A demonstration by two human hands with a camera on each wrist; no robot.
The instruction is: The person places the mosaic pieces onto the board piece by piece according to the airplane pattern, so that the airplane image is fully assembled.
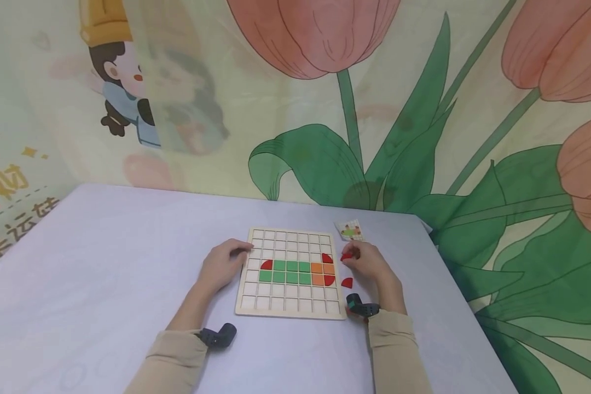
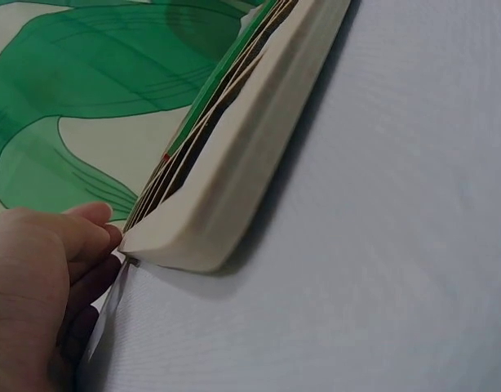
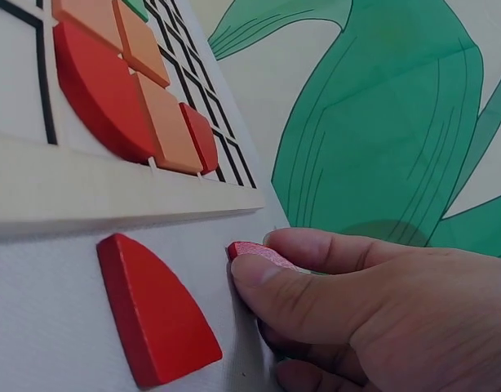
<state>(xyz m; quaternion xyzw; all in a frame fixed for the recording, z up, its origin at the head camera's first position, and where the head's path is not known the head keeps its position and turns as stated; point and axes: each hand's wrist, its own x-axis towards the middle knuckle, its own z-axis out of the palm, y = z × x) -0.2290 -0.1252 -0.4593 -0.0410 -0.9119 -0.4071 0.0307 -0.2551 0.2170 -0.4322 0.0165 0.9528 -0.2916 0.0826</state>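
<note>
A wooden grid board (image 1: 289, 303) lies on the table, bearing green, orange and red pieces. At its left edge my left hand (image 1: 224, 265) pinches the rim between thumb and finger; the left wrist view shows the fingertips at the board's corner (image 2: 193, 237). Just beyond the right edge, my right hand (image 1: 369, 262) pinches a red quarter-circle piece (image 3: 254, 250) between thumb and index finger, partly covered by the thumb. Another red quarter-circle piece (image 3: 157, 314) lies on the cloth between that hand and the board. Red pieces (image 1: 327, 258) sit in grid squares beside the orange squares (image 1: 316, 268).
Behind the right hand lies a small pattern card (image 1: 349, 230) with a coloured picture. A white cloth (image 1: 128, 262) covers the table, whose far edge meets a wall hanging (image 1: 305, 158) printed with tulips. Both wrists carry black camera straps (image 1: 219, 336).
</note>
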